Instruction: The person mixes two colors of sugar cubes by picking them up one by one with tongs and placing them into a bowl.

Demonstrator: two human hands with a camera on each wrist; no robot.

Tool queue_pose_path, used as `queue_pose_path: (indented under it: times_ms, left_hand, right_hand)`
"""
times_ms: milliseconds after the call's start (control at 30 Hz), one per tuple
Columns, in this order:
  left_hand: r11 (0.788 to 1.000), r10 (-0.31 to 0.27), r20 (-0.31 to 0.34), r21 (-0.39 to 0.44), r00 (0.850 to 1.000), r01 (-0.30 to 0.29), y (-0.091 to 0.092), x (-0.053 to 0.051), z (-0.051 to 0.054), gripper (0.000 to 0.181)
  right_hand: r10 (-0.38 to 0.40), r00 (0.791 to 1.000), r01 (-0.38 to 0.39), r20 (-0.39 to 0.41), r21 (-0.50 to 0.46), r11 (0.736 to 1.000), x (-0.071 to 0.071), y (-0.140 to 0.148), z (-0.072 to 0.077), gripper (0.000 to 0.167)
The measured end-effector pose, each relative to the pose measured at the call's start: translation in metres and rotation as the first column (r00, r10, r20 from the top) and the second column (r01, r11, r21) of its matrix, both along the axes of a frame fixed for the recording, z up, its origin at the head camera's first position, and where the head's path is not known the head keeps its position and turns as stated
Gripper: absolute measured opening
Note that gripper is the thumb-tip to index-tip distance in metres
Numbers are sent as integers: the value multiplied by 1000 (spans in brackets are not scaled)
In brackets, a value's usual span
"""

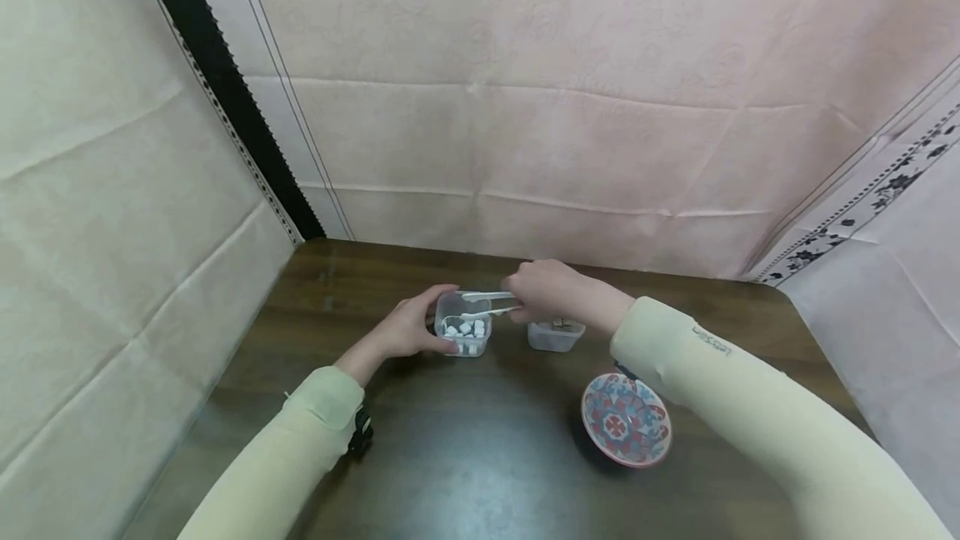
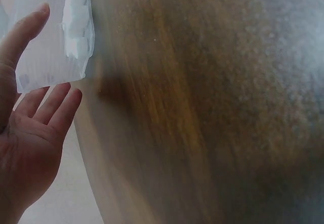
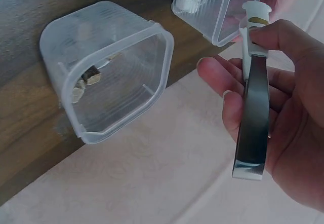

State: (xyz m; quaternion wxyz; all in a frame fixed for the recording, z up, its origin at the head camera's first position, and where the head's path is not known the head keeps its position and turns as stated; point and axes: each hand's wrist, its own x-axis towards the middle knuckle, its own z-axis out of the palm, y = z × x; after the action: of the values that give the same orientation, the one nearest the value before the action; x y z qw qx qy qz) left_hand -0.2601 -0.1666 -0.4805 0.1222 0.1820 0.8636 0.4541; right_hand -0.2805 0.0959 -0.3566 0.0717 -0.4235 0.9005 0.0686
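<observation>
Right fingers (image 3: 218, 76) gripping tongs (image 3: 253, 117), left fingers (image 2: 67, 111) holding clear tub (image 2: 48, 57), sleeve lettering (image 1: 712, 341) illegible

Small white cubes (image 1: 478, 328) in the square clear-plastic tub (image 1: 450, 307); a second square clear-plastic tub (image 1: 553, 343) sits at its three o'clock, and farther out, at four, the round red-and-blue bowl (image 1: 626, 421)!

Glossy, dark-brown counter (image 1: 450, 423) with streaky wood grain, palest toward the front; a patterned bowl (image 1: 622, 422) rests on it right of centre; a clear container (image 1: 553, 340) sits farther back; left of that, a tub (image 1: 452, 305) of white cubes (image 1: 467, 329), contact with the surface unclear.
</observation>
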Motion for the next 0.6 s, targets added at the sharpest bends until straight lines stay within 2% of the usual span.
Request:
queue_pose_path:
  times_ms: [200,333,467,600]
  left_hand:
    - [1000,-4,14,5,1000,4,-2,-1,-3,96]
    - [1000,-28,-1,13,1000,28,-4,-2,-5,96]
    - [999,-39,-9,23,999,39,-5,-2,-4,97]
    - [999,-34,-5,21,999,34,-4,-2,-4,97]
  right_hand:
    - [-21,999,18,30,103,995,-5,-19,-3,23]
    - [-24,999,19,37,125,992,-5,-30,-4,21]
    - [-31,999,29,12,152,988,-4,-38,-7,20]
    - [-6,999,14,-46,170,985,-3,-41,-10,22]
